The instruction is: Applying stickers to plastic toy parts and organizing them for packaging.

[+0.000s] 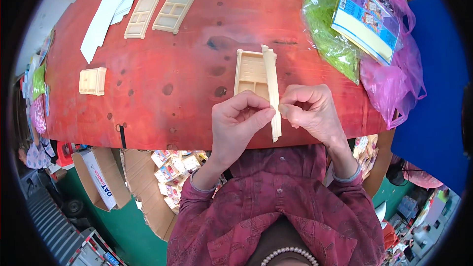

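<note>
Between my hands, a cream plastic panel (271, 74) stands edge-on, tilted slightly, near the table's front edge. Behind and to its left lies a cream compartment frame (252, 64), like part of a toy cabinet, partly covered by the panel and my fingers. My left hand (240, 120) is closed, thumb and forefinger pinching at the panel's left side. On the other side my right hand (313, 113) is closed too, its thumb and forefinger pressed together against the panel's edge. Anything small between the right fingertips is hidden.
Two similar cream frames (177, 10) lie at the far left, near white paper sheets (106, 24). A small cream cabinet (92, 81) sits at the left. Green bagged material (325, 29), printed card (367, 19) and a pink plastic bag (394, 83) crowd the right. Cardboard boxes (143, 177) stand below the table.
</note>
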Tool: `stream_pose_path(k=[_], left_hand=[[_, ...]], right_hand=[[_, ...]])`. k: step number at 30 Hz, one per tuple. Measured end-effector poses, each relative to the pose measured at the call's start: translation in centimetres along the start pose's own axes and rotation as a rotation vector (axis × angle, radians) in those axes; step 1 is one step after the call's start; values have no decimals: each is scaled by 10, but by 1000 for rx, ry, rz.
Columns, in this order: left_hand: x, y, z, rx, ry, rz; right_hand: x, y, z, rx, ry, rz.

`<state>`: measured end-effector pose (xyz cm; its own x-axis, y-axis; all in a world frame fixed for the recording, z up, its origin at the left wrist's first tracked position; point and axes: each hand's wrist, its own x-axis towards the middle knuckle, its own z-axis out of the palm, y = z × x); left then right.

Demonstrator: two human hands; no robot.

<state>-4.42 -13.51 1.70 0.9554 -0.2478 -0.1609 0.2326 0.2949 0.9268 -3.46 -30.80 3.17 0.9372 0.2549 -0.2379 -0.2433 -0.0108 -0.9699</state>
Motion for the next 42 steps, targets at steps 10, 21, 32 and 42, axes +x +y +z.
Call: stream_pose_path(k=[10,21,32,42], left_hand=[[12,-1,-9,-77,-105,-213],[19,-7,-12,-175,-187,-248],[19,-9,-15,-234,-140,-238],[19,-10,-20,-196,-145,-271]], right_hand=[[-3,-1,-2,1,-5,10],[2,-1,-10,69,-62,151],[5,3,-11,58,-87,134],[6,1,-5,44,-101,110]])
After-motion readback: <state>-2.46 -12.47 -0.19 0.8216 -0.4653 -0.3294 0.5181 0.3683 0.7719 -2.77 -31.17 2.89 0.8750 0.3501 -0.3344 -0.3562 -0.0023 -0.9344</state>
